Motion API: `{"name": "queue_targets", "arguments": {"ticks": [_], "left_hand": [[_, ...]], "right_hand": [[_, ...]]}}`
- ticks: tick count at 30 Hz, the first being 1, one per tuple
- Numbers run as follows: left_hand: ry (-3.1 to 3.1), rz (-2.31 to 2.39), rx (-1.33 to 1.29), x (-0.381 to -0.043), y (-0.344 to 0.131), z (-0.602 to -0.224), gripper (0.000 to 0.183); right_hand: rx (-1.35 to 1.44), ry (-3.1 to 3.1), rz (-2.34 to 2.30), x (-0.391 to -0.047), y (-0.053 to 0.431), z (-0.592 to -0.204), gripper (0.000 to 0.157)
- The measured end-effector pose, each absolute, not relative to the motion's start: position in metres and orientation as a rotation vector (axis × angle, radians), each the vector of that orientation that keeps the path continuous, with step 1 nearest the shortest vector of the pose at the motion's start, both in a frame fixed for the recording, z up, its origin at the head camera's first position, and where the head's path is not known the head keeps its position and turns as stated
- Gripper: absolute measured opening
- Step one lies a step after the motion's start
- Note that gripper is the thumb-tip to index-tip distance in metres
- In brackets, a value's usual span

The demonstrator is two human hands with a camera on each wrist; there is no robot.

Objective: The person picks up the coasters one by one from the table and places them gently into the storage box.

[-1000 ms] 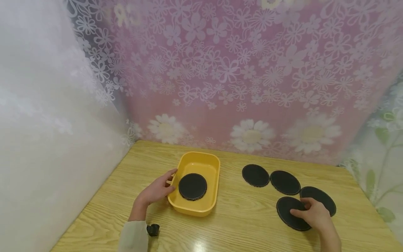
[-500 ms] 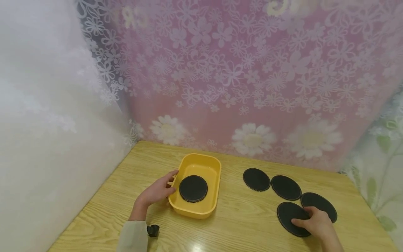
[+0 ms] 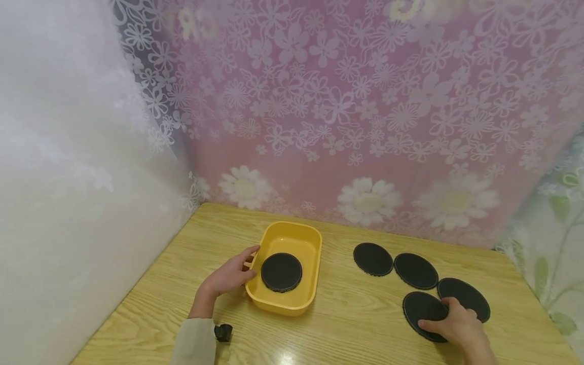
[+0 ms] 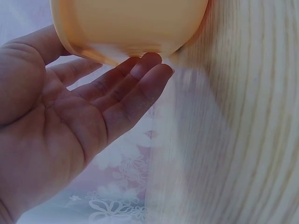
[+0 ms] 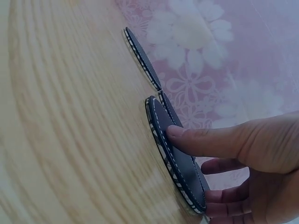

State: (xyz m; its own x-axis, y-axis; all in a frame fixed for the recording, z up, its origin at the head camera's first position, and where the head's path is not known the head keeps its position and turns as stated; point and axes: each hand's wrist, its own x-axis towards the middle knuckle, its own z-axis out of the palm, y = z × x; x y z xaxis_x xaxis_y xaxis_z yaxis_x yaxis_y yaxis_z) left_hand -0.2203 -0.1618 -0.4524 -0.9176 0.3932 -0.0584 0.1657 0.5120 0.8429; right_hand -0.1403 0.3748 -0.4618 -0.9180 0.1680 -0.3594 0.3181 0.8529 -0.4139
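Note:
At the left of the head view, my left hand (image 3: 230, 274) holds the near-left rim of a yellow plastic basin (image 3: 272, 307), thumb over the rim. In the left wrist view its fingertips (image 4: 152, 58) touch the basin's outer wall. Inside the basin lies a round black coaster (image 3: 281, 272). On the right, my right hand (image 3: 461, 324) pinches another black coaster (image 5: 180, 149) with white stitching and a patterned edge. Its thumb presses on the top face and the other fingers are at the far edge. This coaster lies close over the table.
Behind the right hand, a far-left coaster (image 3: 373, 259), a middle coaster (image 3: 416, 270) and a right coaster (image 3: 464, 298) lie in a row on the wooden table (image 3: 347, 324). A small black object (image 3: 223, 332) is beside the left sleeve. Flowered cloth (image 3: 319, 126) hangs behind.
The head view has shifted slightly. Both hands stay where they were, the left on the basin and the right on the coaster, with only a slight shift of the right thumb.

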Motion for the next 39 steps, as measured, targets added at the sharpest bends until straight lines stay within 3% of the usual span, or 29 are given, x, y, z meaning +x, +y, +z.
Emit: {"name": "queue_targets", "arguments": {"ticks": [16, 22, 29, 39], "left_hand": [[2.513, 1.363, 0.431, -0.220, -0.161, -0.456, 0.064], [2.506, 1.368, 0.431, -0.219, -0.160, -0.455, 0.065], [2.511, 1.378, 0.404, -0.219, -0.159, -0.455, 0.065], [2.513, 1.373, 0.418, -0.222, -0.158, -0.454, 0.065]], "right_hand": [[0.421, 2.729, -0.945, -0.136, 0.377, -0.471, 0.125], [0.355, 2.623, -1.277, -0.130, 0.393, -0.468, 0.103], [0.229, 2.312, -1.775, -0.121, 0.410, -0.475, 0.054], [-0.186, 1.890, -2.200, -0.123, 0.410, -0.485, 0.058]]}}
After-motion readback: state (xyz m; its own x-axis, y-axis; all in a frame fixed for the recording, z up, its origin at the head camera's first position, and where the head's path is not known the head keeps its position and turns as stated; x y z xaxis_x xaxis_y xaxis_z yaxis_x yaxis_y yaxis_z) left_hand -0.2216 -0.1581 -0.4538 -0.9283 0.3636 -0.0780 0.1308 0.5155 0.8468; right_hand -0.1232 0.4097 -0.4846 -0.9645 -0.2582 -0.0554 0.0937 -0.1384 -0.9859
